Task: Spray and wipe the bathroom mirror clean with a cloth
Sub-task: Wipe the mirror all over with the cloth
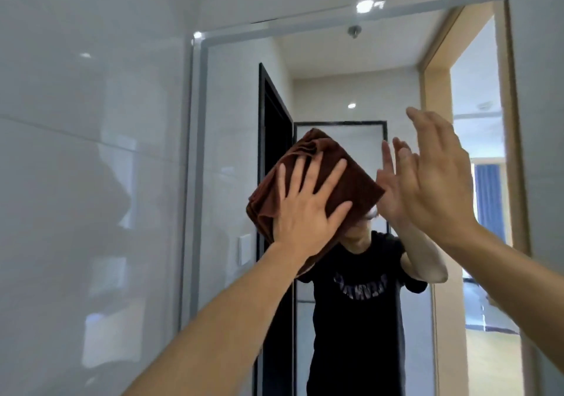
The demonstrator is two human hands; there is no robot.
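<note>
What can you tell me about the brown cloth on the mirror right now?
The cloth is dark reddish brown and looks like soft towelling, folded into a thick pad with bunched folds at its top corner. It lies flat against the mirror, tilted like a diamond, in the mirror's left-centre part. The left hand presses on it with spread, straight fingers. The right hand is open beside it and not touching it.

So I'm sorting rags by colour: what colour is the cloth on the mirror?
Dark reddish brown, plain. The cloth shows best in the head view.
</note>
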